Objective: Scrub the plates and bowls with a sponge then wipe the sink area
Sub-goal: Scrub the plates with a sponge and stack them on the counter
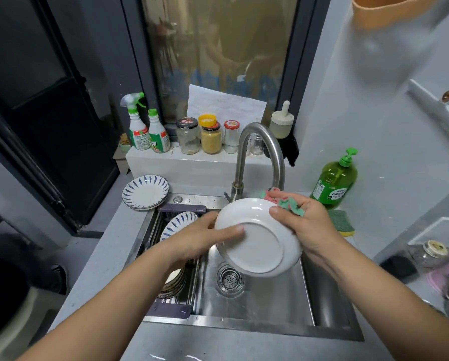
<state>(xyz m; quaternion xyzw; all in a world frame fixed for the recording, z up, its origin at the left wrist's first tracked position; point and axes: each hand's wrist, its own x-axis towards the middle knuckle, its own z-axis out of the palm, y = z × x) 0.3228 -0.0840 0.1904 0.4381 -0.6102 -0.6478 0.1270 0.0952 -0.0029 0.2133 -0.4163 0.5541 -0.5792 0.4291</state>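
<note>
Labels: green pump soap bottle (334, 182) and both spray bottles (137, 128) carry printed labels, text too small to read. Jar lids have print too, illegible.

White plate (257, 246) is up over the sink (270, 306), tilted, underside facing me, just below the faucet (259, 152) spout. My left hand (205, 238) holds its left rim, fingers flat across the underside, thumb hidden behind. My right hand (304, 222) clamps the right rim, thumb on the underside, pink-green cloth (288, 203) bunched in the fingers against the far side. Hands apart, plate between them.

Green-yellow sponge (341, 224) lies on the counter just right of my right hand, untouched.

Containers:
- sink rack (181, 208), left side: blue-striped plate (176, 225) on edge, stack of dishes (175, 282) nearer me
- counter: stacked blue-striped plates (145, 192)
- ledge: dark-lid jar (188, 139) nearly empty, middle jar (211, 138) full of yellow grains, red-lid jar (231, 138) with white at the bottom
</note>
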